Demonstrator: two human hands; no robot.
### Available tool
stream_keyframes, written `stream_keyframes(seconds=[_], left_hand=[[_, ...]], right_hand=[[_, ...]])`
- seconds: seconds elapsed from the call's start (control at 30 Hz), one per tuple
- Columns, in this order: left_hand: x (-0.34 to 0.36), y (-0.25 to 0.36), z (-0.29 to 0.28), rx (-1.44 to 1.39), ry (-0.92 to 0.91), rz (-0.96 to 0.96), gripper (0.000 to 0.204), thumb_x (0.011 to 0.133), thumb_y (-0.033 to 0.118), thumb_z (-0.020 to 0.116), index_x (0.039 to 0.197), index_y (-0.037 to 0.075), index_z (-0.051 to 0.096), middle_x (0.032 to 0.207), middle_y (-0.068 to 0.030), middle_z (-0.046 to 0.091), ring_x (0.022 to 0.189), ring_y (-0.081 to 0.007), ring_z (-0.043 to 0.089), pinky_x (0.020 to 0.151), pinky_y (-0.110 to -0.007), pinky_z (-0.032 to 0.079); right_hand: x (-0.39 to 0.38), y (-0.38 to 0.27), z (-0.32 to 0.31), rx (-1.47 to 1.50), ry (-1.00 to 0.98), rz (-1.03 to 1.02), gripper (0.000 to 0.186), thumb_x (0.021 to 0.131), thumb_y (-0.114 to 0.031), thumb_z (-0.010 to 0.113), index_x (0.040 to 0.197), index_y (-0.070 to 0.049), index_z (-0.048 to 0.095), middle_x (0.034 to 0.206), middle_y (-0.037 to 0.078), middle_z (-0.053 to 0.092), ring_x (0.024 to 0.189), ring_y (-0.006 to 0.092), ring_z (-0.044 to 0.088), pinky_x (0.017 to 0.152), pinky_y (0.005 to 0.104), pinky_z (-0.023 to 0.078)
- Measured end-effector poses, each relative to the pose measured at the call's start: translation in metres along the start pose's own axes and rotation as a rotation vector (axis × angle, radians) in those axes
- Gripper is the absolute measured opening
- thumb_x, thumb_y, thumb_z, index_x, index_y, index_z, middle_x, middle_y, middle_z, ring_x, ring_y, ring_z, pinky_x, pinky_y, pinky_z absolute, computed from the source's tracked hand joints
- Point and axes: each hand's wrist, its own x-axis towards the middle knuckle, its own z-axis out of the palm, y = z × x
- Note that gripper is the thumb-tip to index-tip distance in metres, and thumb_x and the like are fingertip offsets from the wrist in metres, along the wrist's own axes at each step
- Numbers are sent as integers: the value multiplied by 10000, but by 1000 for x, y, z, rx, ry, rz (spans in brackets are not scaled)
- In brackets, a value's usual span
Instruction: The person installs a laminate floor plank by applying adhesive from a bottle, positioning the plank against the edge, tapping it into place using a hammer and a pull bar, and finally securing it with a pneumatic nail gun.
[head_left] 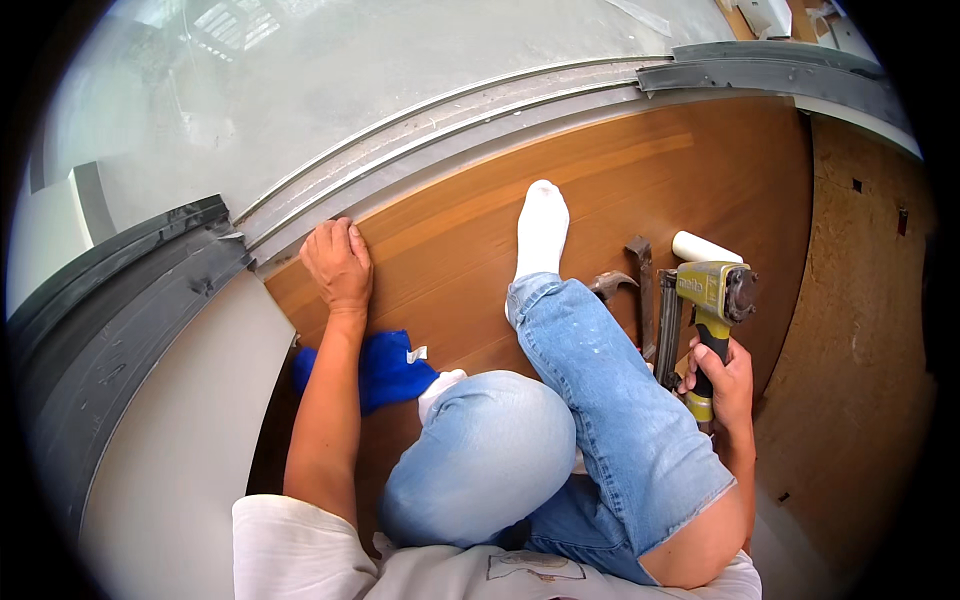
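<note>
My right hand (724, 385) is closed round the black grip of a yellow-green and black nail gun (712, 290). The gun stands at my right, its dark magazine (668, 330) beside the handle. My left hand (338, 262) rests at the far left edge of a brown wooden board (440, 255), by the metal track. Its fingers are curled together, and the fingertips are hidden, so I cannot tell what they grip. A hammer (612, 285) and a flat dark pry bar (642, 290) lie between my right leg and the gun.
A white roll (706, 248) lies behind the gun. Blue cloth (385, 370) sits beside my left forearm. A metal sill track (440, 125) borders the board, with dark frame profiles (130, 265) at the left and others (780, 72) at the right. A wooden panel (860, 300) stands at the right.
</note>
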Motion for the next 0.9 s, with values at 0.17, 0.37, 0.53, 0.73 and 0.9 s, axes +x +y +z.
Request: stream_keyframes(seconds=[0.17, 0.37, 0.53, 0.73, 0.9], left_hand=[[4, -5, -3, -17, -78, -54, 130, 923, 146, 647, 1037, 94, 681, 993, -70, 624, 980, -289, 586, 917, -440, 432], [10, -6, -12, -26, -150, -74, 160, 899, 129, 662, 1053, 89, 684, 994, -75, 614, 973, -288, 572, 951, -462, 427], [6, -11, -10, -29, -193, -92, 217, 878, 114, 679, 1092, 77, 696, 1047, -82, 635, 1023, -285, 582, 990, -467, 425], [5, -9, -10, -45, -157, -85, 215, 890, 112, 666, 1097, 70, 702, 1093, -85, 653, 1048, -292, 587, 1011, -468, 408], [8, -1, -14, -52, -159, -123, 238, 869, 99, 687, 1105, 75, 705, 1087, -88, 645, 1051, -291, 589, 1015, -464, 410]], right_hand=[[75, -62, 55, -69, -162, 28, 274, 957, -214, 687, 1058, 25, 600, 753, 58, 595, 597, 125, 597, 564, 311, 561], [133, -134, 100, -143, -339, 138, 294, 941, -160, 672, 1132, 17, 535, 701, 58, 576, 549, 117, 571, 540, 309, 565], [183, -166, 143, -66, -556, 309, 432, 899, -115, 692, 1241, 16, 463, 685, 75, 558, 543, 171, 591, 544, 389, 594], [205, -174, 199, -49, -780, 411, 217, 921, -98, 621, 1088, 22, 554, 718, 71, 596, 574, 167, 620, 590, 380, 614], [210, -178, 227, -142, -888, 390, 249, 908, -77, 598, 1125, 30, 540, 712, 63, 584, 566, 153, 612, 578, 372, 615]])
